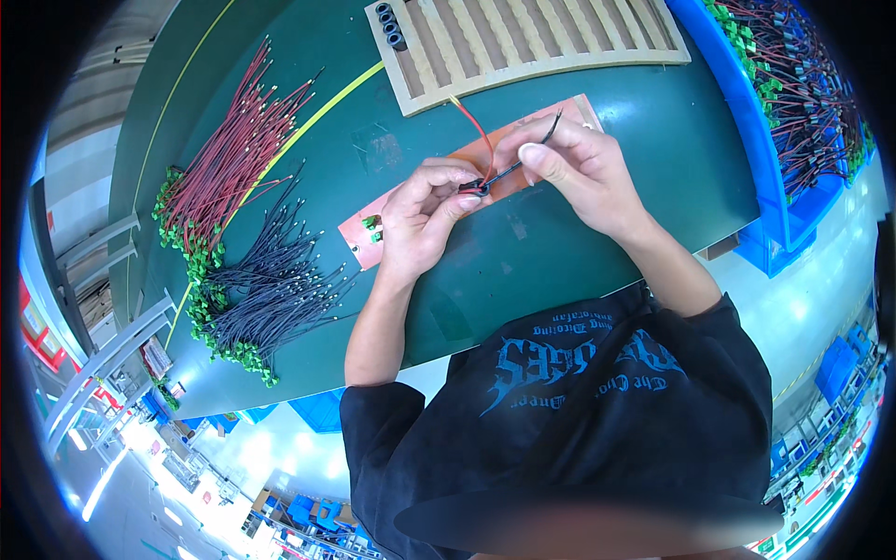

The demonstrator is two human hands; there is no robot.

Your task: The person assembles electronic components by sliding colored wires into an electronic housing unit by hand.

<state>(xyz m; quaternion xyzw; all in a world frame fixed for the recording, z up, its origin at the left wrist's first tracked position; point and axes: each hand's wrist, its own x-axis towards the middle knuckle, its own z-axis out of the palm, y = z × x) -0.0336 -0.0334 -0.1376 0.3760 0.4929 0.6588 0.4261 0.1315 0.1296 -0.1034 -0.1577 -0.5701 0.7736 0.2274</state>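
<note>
Over the middle of the green table, my left hand pinches a small black ring-shaped part between thumb and fingers. A red wire rises from this part and curves up toward the far tray. From the same part a black wire runs right, and my right hand grips it between thumb and forefinger, its tip sticking up past the fingers. Beneath both hands lies a long pinkish board, with small green connectors at its left end beside my left wrist.
On the left lie bundled red wires and black wires with green connectors. A slatted wooden tray stands at the back, several black rings in its left corner. At right, a blue bin holds many wired parts.
</note>
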